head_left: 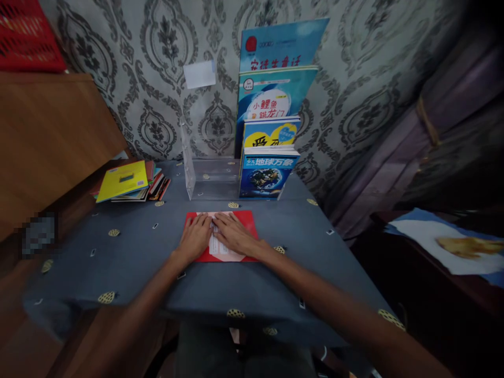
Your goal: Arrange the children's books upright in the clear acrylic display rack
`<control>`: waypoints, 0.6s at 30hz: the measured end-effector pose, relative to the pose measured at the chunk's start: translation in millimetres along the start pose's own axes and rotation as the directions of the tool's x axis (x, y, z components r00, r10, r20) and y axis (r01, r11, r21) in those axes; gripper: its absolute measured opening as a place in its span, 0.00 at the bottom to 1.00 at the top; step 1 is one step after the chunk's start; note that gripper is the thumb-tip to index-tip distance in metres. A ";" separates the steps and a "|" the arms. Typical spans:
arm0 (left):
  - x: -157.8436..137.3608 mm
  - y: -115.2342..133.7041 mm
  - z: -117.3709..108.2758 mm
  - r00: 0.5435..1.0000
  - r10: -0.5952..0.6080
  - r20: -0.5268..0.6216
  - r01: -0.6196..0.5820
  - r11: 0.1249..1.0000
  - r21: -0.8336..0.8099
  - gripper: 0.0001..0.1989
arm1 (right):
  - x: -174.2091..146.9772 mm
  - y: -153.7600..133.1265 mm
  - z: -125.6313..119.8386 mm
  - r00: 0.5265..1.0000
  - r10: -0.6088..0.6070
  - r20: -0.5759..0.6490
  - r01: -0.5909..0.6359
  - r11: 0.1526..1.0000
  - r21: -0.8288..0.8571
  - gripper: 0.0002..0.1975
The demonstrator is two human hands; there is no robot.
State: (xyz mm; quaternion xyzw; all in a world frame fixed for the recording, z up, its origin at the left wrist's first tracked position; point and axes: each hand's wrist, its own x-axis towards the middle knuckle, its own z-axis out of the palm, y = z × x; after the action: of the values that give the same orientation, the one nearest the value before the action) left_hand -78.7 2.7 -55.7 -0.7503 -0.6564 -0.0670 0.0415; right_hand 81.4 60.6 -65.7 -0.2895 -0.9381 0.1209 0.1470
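Observation:
A red book [246, 220] with a pale printed area in its middle lies flat on the table, near the front. My left hand [197, 235] rests on its left part, palm down with the fingers stretched out. From the right, my right hand [235, 233] lies flat across the middle of the same book, fingers pointing up and left. Both hands touch the book without gripping it, and they cover much of its printing. Behind the book stands a clear acrylic rack [212, 178], with several upright books [268, 176] in its right side.
A loose pile of books with a yellow book [124, 181] on top lies at the table's left. The table has a dark blue patterned cloth [134, 262]. A wooden cabinet [51, 142] borders it on the left; a paper-covered surface [425, 236] stands at the right.

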 end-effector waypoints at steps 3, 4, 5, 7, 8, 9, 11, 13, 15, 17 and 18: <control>-0.7 -0.7 3.4 1.000 -0.013 -0.014 0.013 1.000 -0.006 0.18 | 0.6 2.6 5.7 1.000 0.025 0.005 -0.025 1.000 -0.006 0.25; -0.8 -0.4 2.7 1.000 -0.016 -0.012 0.016 1.000 -0.003 0.18 | 0.0 3.2 6.2 1.000 0.025 0.004 -0.025 1.000 -0.007 0.25; -0.9 -0.1 1.4 1.000 -0.015 -0.010 0.015 1.000 -0.001 0.18 | -0.7 3.3 6.0 1.000 0.022 0.003 -0.022 1.000 -0.005 0.25; -1.6 -0.2 -2.3 1.000 -0.015 -0.006 0.015 1.000 0.007 0.18 | -2.3 2.9 4.6 1.000 0.017 -0.002 -0.017 1.000 -0.001 0.25; -2.3 -0.8 -4.3 1.000 -0.024 -0.005 0.024 1.000 0.015 0.18 | -3.2 2.6 3.7 1.000 0.022 -0.004 -0.022 1.000 -0.003 0.25; -3.3 -2.0 -6.2 0.999 -0.042 -0.006 0.042 0.999 0.024 0.19 | -4.1 2.4 3.0 0.999 0.038 -0.006 -0.038 0.999 -0.009 0.25; -5.5 -5.3 -9.7 0.996 -0.093 -0.007 0.093 0.995 0.045 0.20 | -5.6 2.7 2.7 0.996 0.091 -0.011 -0.091 0.995 -0.033 0.27; -7.3 -8.7 -12.5 0.992 -0.124 -0.010 0.124 0.991 0.053 0.22 | -6.7 4.2 3.7 0.990 0.140 -0.027 -0.142 0.988 -0.056 0.30; -8.3 -10.7 -14.7 0.992 -0.126 -0.004 0.126 0.991 0.055 0.23 | -7.0 6.1 4.8 0.986 0.158 -0.045 -0.161 0.985 -0.067 0.31; -8.5 -11.0 -16.3 0.993 -0.121 0.005 0.121 0.991 0.058 0.22 | -7.2 7.8 4.5 0.987 0.155 -0.047 -0.158 0.985 -0.067 0.31; -8.4 -10.7 -16.8 0.992 -0.123 0.010 0.122 0.991 0.061 0.22 | -7.6 8.6 3.5 0.987 0.157 -0.038 -0.159 0.985 -0.065 0.30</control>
State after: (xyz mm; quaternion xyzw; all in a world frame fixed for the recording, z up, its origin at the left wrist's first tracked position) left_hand -91.2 -6.7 -40.7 -0.7075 -0.7031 -0.0445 0.0556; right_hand 90.6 62.6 -73.2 -0.3699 -0.9131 0.0953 0.1424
